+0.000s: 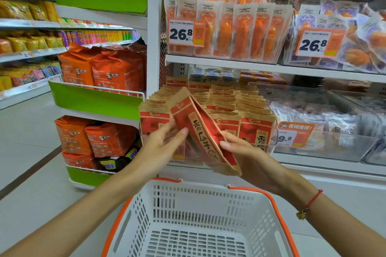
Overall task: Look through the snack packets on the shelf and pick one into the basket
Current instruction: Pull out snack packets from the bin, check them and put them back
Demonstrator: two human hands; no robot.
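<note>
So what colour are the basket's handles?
Orange, on a white basket; the head view shows the handles clearly.

Red-and-kraft snack packet [203,131] tilted above the white, orange-handled basket [200,215] — more stand shelved behind.
</note>
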